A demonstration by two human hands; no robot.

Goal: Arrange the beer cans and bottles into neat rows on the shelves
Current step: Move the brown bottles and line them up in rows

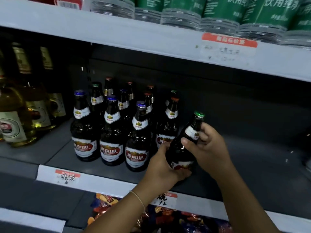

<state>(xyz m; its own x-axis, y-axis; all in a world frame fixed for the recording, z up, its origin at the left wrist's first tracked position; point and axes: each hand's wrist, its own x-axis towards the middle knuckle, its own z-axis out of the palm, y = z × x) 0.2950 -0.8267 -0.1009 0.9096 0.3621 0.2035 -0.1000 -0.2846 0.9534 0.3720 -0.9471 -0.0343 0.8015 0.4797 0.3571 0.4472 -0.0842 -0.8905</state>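
Observation:
A dark beer bottle with a green cap [182, 148] leans to the right at the front of the grey shelf [252, 165]. My left hand [164, 167] grips its lower body near the label. My right hand [206, 147] pinches its neck and shoulder. Just left of it stand several dark beer bottles [111, 132] in rows, with blue caps in front and red or green caps behind. The nearest upright bottle [166, 126] sits right behind the held one.
Pale yellow bottles [15, 118] stand at the far left. The shelf right of the held bottle is bare. Above, a shelf carries green-labelled water bottles [223, 15] and a price tag [228, 47]. Colourful snack bags [161, 217] lie below.

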